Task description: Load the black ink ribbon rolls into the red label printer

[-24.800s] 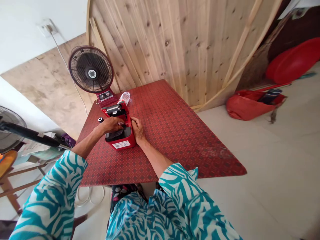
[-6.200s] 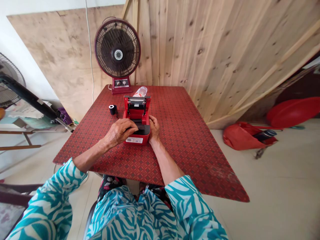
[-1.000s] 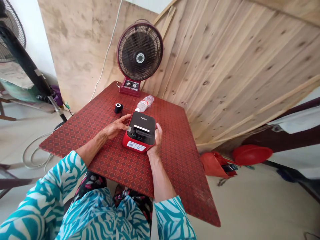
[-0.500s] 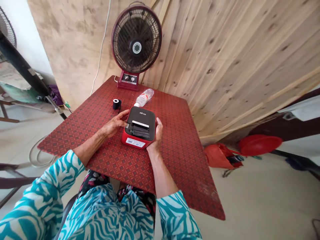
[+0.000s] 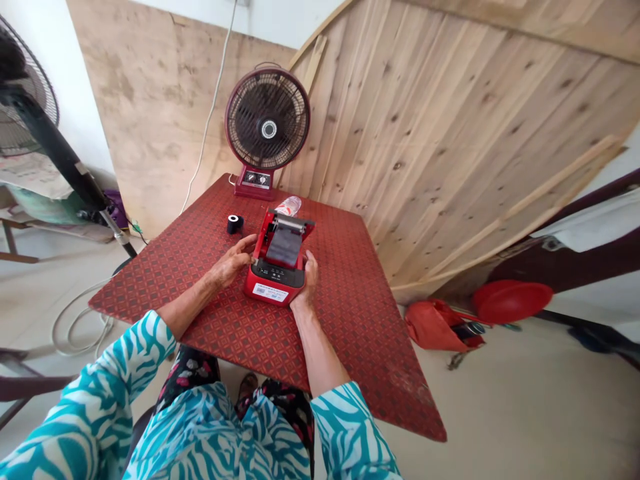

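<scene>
A red and black label printer [image 5: 274,287] rests on the patterned table in front of me, its lid [image 5: 295,220] raised and tilted back. Dark material lies inside the exposed compartment [image 5: 284,245]. My left hand [image 5: 231,263] is at the printer's left side, fingers stretched out and apart, the thumb touching the corner near a small grey latch. Round the right side curls my right hand [image 5: 306,283], holding the body; some of its fingers are hidden. A small black roll with a white core [image 5: 234,224] stands beyond my left hand. Behind the lid, a clear plastic bottle [image 5: 290,205] lies partly hidden.
A maroon desk fan [image 5: 269,130] stands at the table's far end before a wooden wall. The red table [image 5: 360,320] has its near edge at my lap. On the floor to the right are an orange bag [image 5: 433,325] and a red basin [image 5: 513,301].
The printer's lid has swung up and back, uncovering the inside and partly covering the bottle. Both hands stay at the printer's sides. My view has tilted slightly upward.
</scene>
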Demonstrator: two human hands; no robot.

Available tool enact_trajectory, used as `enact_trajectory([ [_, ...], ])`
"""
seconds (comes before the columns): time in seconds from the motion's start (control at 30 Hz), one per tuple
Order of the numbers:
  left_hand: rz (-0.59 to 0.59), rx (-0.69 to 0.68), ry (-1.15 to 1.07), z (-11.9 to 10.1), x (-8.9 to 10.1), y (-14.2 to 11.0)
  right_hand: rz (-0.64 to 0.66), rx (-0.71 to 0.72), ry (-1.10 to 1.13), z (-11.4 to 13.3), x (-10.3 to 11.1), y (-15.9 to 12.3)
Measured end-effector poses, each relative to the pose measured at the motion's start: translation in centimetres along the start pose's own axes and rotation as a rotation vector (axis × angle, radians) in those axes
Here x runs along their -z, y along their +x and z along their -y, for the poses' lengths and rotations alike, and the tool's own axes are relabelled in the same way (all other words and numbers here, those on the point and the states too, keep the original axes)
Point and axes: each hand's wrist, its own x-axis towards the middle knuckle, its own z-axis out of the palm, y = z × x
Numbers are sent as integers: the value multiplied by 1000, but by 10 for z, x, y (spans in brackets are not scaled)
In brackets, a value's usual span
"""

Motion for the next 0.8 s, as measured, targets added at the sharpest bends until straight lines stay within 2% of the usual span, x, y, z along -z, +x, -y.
enact_trajectory([
  [0.27,-2,17,63,-7,2,-1,-78,-23,10,-2,0,1],
  [0.37,3,49,153,-16,5,0,-64,-47,16,-4,0,3],
  [0.43,3,15,252,-26,5,2,-58,-48,3,-5,-1,4],
  [0.53,1,-76,478,-44,-4,8,-63,-55,-4,-4,-1,5],
  [0.63,61,-139,852,-55,-25,21,-53,-53,6,-2,-1,6],
  [0.73,118,-168,1246,-53,-43,41,-48,-22,12,-2,-1,8],
  [0.8,114,-176,1425,-49,-50,55,-47,-4,5,-4,-1,9],
])
